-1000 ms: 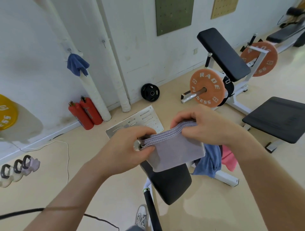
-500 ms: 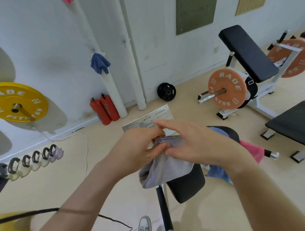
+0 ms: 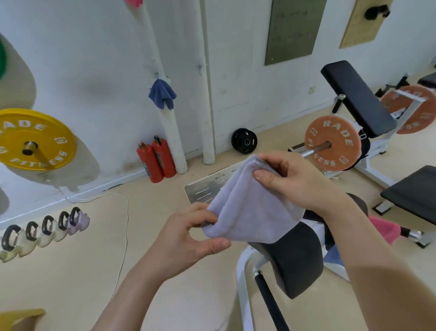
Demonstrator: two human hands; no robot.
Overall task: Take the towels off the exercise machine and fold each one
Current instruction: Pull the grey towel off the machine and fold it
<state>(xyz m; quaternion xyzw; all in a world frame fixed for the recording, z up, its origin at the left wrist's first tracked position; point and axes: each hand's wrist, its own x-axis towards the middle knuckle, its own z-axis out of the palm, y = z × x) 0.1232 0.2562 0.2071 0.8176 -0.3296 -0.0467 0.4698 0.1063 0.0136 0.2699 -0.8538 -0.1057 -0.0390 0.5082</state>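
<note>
A folded lilac-grey towel (image 3: 250,208) hangs in the air between both hands, above the black pad of the exercise machine (image 3: 295,257). My right hand (image 3: 290,179) pinches its upper corner. My left hand (image 3: 188,234) pinches its lower left corner. A pink towel (image 3: 384,228) drapes over the machine's bar behind my right forearm. A bit of a blue towel (image 3: 332,256) shows below that forearm. Another blue towel (image 3: 162,94) hangs on a wall hook by the white pipe, and a pink one (image 3: 134,2) peeks in at the top edge.
Two red fire extinguishers (image 3: 157,158) stand at the wall. A yellow weight plate (image 3: 35,139) is at the left, kettlebells (image 3: 44,229) line the floor, and a white cable (image 3: 122,226) trails across it. A bench with orange plates (image 3: 332,141) and a black bench (image 3: 415,191) stand right.
The hands have drawn apart: my right hand lifted one corner of the towel up, my left hand dropped to the lower corner. The view has turned left and closer.
</note>
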